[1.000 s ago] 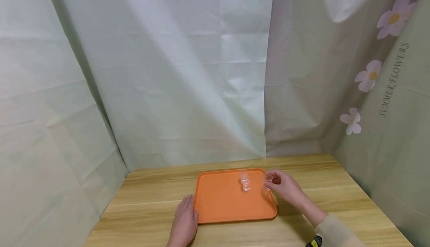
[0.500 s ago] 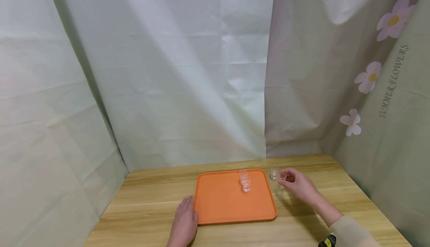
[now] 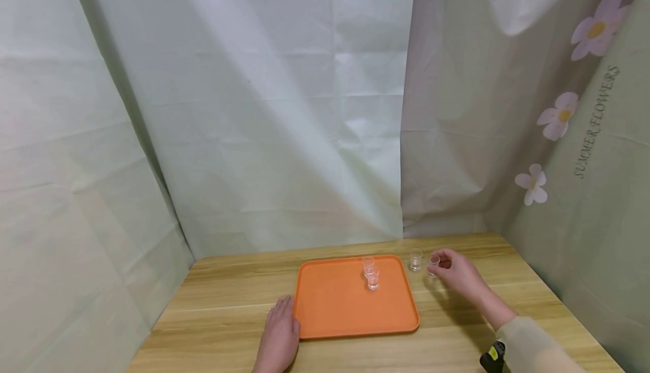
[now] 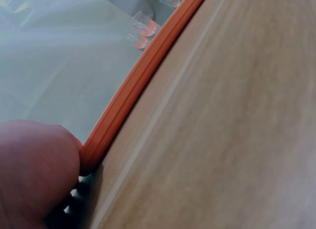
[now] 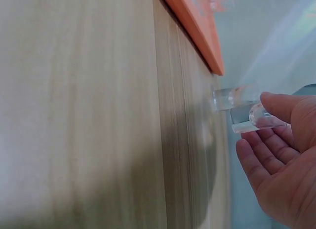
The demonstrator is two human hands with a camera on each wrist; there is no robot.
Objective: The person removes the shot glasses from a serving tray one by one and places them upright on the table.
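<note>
My right hand [image 3: 461, 274] pinches a small clear shot glass [image 3: 433, 264] between thumb and fingers, over the table to the right of the orange tray [image 3: 350, 311]. In the right wrist view this shot glass [image 5: 243, 127] is upright, its base close to the wood; I cannot tell whether they touch. Just left of it another shot glass [image 3: 416, 261] stands on the table. Two more, a rear shot glass [image 3: 368, 264] and a front shot glass [image 3: 373, 280], stand on the tray. My left hand [image 3: 278, 333] rests at the tray's left edge, thumb [image 4: 42, 165] against the rim.
The wooden table [image 3: 228, 305] reaches back to a pale hanging cloth [image 3: 284, 136]. More cloth, printed with flowers [image 3: 557, 115] and lettering, hangs at the right. A dark wrist device [image 3: 492, 357] sits by the right sleeve [image 3: 533, 347].
My right hand has carried the shot glass from the tray's right edge rightward, over the table beside another glass. My left hand and the tray stay in place.
</note>
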